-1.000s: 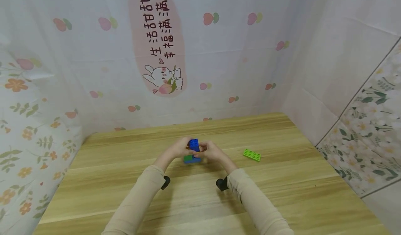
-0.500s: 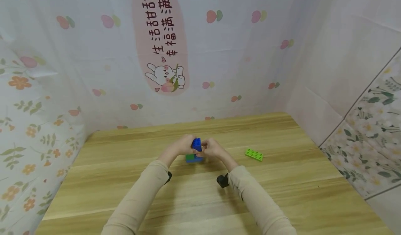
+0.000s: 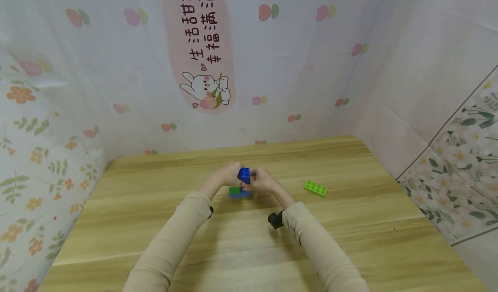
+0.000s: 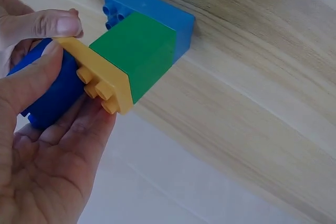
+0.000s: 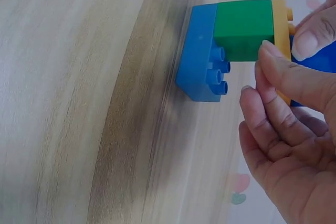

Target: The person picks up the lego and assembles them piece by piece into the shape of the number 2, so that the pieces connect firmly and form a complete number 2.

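A light blue brick (image 4: 173,14) stands on the table with a green brick (image 4: 139,51) on part of its studded top. The green brick carries a thin yellow-orange brick plate (image 5: 282,22). My left hand (image 3: 228,175) grips a dark blue brick (image 3: 244,175) at the plate's studded side, its thumb along the brick. Whether the studs are fully pressed together cannot be told. My right hand (image 3: 263,181) pinches the plate's edge between thumb and fingers, beside the free studs of the light blue brick.
A lime green brick plate (image 3: 315,188) lies studs up on the wooden table (image 3: 350,240), right of the hands. Behind the table hangs a printed curtain (image 3: 272,80). Black wrist-camera mounts (image 3: 275,220) sit at the sleeves.
The dark blue brick has turned and tilted slightly in my left hand, and the orange plate's edge no longer shows in the head view. Both hands stay at the stack; the head view shifts a little.
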{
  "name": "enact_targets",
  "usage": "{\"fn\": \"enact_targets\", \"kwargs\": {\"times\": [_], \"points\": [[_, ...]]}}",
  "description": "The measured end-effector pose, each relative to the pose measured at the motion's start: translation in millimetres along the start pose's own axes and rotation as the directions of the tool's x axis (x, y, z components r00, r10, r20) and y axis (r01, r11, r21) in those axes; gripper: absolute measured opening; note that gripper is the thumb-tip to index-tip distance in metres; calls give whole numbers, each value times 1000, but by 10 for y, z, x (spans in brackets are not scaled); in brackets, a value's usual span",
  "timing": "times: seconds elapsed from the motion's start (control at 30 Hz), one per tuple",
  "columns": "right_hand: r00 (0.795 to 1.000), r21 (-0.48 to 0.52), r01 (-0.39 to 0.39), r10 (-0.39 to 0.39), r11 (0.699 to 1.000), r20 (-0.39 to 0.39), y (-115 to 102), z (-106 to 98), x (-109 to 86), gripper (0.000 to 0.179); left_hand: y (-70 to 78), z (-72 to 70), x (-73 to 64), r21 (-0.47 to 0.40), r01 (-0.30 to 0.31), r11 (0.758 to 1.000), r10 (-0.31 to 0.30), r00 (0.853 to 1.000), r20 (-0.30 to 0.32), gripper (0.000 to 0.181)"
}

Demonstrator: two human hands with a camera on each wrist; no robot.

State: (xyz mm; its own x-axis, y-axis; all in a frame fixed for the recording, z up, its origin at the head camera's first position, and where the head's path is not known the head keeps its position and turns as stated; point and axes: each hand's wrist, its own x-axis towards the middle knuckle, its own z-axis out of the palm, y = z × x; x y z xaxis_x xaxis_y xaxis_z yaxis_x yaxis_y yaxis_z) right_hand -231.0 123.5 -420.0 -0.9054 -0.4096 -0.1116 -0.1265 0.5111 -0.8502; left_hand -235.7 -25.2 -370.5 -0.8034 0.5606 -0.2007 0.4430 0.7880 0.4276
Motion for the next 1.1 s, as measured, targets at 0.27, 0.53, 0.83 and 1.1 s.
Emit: {"fn": "enact_targets", "kwargs": {"times": [0.27,0.53,0.83,1.1], "points": [[998,-38,-51,52,998,18,-7,26,30,29,-192,160,-56,-142,-14,990,6,998,-58,36],[996,-116,-88,87,989,-16,-16,24,23,36,-558,504,-205,-427,-39,904,-34,986,-161,39],[994,-75,-104,101,992,-48,153,-17,-61,37,-527,447,-177,-479,-4,878,-60,991,-118,38],[978,-170,-137,106,976,-179,424,-341,-308,51,-452,341,-179,-463,110,880,-155,986,-60,39]]}}
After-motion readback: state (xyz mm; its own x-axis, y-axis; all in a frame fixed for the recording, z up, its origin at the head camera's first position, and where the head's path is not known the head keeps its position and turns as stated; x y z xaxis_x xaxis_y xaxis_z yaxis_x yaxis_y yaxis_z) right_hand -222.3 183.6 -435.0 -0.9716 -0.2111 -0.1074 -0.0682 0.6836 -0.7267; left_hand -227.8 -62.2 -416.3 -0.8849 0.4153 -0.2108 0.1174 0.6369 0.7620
